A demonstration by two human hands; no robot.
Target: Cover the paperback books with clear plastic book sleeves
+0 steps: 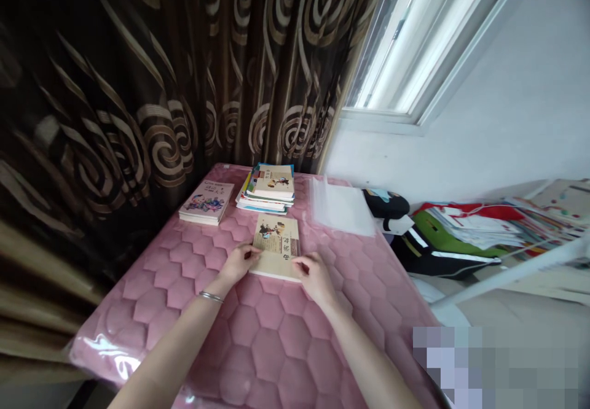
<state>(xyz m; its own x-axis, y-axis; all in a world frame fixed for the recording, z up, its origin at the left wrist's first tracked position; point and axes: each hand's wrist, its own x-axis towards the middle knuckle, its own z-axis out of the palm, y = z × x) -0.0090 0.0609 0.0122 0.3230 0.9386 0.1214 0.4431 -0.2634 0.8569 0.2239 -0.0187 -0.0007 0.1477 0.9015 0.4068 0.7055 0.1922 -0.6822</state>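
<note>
A beige book point(275, 263) with a cartoon figure and dark lettering on its cover lies flat on the pink quilted surface point(271, 323). The lettering faces sideways to me. My left hand point(238, 263), with a silver bangle at its wrist, has its fingers closed at the book's left edge. On the right edge my right hand point(318, 279) is closed too, thumb and fingertips pinched together. Both hands touch the book near its front corners.
Behind the book stands a pile of books point(271, 194). To its left lies a thick stack of white-covered books point(206, 201). Clear plastic sleeves point(343, 206) lie at the back right. Bags and papers point(470, 231) sit beyond the right edge; a patterned curtain point(258, 89) hangs behind.
</note>
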